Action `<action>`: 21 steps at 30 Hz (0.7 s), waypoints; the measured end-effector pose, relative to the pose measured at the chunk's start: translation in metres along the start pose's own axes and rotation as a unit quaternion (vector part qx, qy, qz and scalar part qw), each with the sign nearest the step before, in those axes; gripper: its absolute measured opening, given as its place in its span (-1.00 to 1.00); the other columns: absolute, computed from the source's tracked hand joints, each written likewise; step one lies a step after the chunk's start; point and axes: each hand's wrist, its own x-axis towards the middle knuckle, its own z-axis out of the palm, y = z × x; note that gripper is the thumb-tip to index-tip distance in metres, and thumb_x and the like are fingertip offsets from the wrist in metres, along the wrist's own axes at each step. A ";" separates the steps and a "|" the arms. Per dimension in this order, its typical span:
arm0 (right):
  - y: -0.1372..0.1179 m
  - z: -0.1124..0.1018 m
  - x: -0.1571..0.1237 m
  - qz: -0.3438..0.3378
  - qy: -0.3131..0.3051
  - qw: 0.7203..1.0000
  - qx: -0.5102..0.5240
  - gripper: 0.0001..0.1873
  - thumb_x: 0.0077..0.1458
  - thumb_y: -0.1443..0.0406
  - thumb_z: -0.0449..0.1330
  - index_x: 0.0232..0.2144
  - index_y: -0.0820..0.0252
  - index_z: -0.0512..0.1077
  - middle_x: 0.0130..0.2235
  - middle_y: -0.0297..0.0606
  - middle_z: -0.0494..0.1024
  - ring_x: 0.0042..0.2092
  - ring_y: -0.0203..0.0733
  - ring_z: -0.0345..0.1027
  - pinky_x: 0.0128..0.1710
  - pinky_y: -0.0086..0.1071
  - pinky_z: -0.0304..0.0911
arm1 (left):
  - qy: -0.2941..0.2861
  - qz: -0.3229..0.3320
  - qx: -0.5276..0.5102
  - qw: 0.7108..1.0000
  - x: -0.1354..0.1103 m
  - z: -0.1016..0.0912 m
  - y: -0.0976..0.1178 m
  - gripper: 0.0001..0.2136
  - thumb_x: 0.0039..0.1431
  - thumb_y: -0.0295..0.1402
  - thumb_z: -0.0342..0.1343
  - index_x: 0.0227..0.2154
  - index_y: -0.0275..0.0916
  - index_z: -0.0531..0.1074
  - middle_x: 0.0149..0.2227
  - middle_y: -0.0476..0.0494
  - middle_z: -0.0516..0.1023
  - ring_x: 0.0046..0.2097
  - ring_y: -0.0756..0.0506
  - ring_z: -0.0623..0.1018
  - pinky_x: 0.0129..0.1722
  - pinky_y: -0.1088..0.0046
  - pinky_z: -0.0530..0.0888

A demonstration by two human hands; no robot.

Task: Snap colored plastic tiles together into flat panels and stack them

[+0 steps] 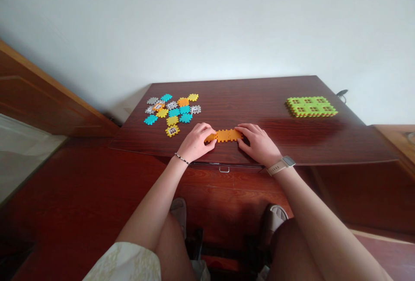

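Observation:
My left hand (196, 142) and my right hand (257, 142) rest on the dark wooden desktop (256, 99). Each grips one end of an orange strip of interlocked plastic tiles (225, 135), and my fingers hide its ends. A loose heap of teal, grey, yellow and orange notched tiles (171, 110) lies to the far left of my left hand. A green panel of joined window tiles (310, 106) lies flat at the far right, well away from my right hand.
A metal drawer pull (224, 169) sits below the desk's front edge, just under my hands. A dark cable (341, 94) hangs at the back right corner. A white wall stands behind the desk, and wooden furniture flanks it on both sides.

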 end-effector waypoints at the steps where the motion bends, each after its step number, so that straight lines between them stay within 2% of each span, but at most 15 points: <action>1: 0.000 0.000 0.000 0.000 0.001 1.000 0.001 -0.54 0.39 0.23 0.18 0.27 0.08 0.55 0.28 -0.01 0.59 0.27 0.23 0.45 0.26 0.16 0.42 | 0.000 0.001 0.000 1.000 0.000 0.000 0.000 -0.86 0.37 -0.43 0.26 -0.07 -0.11 0.53 0.01 -0.18 0.59 0.12 -0.25 0.59 0.19 0.04 0.62; 6: 0.000 0.000 0.000 -0.001 0.003 1.000 0.001 -0.54 0.38 0.23 0.18 0.27 0.07 0.54 0.28 -0.01 0.59 0.28 0.24 0.46 0.27 0.18 0.42 | 0.003 0.002 -0.002 1.000 -0.001 0.000 0.000 -0.86 0.37 -0.43 0.27 -0.07 -0.11 0.53 0.01 -0.18 0.59 0.11 -0.25 0.59 0.19 0.03 0.62; 12: 0.001 0.000 0.001 0.000 0.016 1.000 0.003 -0.53 0.33 0.33 0.15 0.24 0.17 0.55 0.24 0.02 0.61 0.26 0.22 0.48 0.35 0.16 0.39 | 0.024 -0.004 -0.017 1.000 -0.002 -0.002 -0.002 -0.85 0.36 -0.46 0.27 -0.07 -0.12 0.54 0.00 -0.18 0.59 0.10 -0.24 0.60 0.20 0.05 0.61; 21: 0.002 0.000 0.000 -0.006 0.015 1.000 0.003 -0.53 0.34 0.33 0.16 0.24 0.18 0.55 0.25 0.02 0.61 0.27 0.21 0.47 0.36 0.13 0.39 | 0.006 -0.002 -0.013 1.000 -0.004 0.000 -0.005 -0.84 0.37 -0.43 0.30 -0.05 -0.12 0.55 0.02 -0.18 0.58 0.14 -0.25 0.57 0.23 0.04 0.59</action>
